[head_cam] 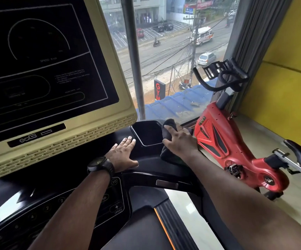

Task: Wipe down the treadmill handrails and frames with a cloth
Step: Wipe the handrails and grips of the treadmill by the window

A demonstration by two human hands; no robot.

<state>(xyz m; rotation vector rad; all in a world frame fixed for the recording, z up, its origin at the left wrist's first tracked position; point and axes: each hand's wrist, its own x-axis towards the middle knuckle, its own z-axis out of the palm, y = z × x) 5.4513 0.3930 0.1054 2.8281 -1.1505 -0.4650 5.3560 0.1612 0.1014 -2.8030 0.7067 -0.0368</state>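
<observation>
My cloth [170, 124] is dark, almost black, and bunched up. It sits on the right-hand corner of the treadmill's black frame [147, 162], just beside the tray [146, 134], with one fold poking out past my fingertips and another showing under my wrist. My right hand [181, 140] lies on top of it, palm down, with the arm stretched forward. The fingers are laid fairly straight over the bunch and the thumb is spread to the left, pressing rather than clenching (I can't tell whether the fingertips tuck under the far edge).

My left hand [123, 154] is flat on the frame to the left of the tray. Its fingers are straight and together, tips just beside the tray's rim, thumb out to the right, holding nothing. A black watch [101, 166] is on that wrist.

The tray is a shallow, glossy black recess with a pale edge. Above and left of it tilts the cream-framed screen [37, 60], dark with thin white lines. Beside my left forearm is the keypad [117, 207], and below it the belt [140, 233], with an orange stripe along its side. To the right, apart from the treadmill, a red bike [236, 141] stands near the yellow wall [290, 78]. Ahead, the window [164, 51] looks down on a street.
</observation>
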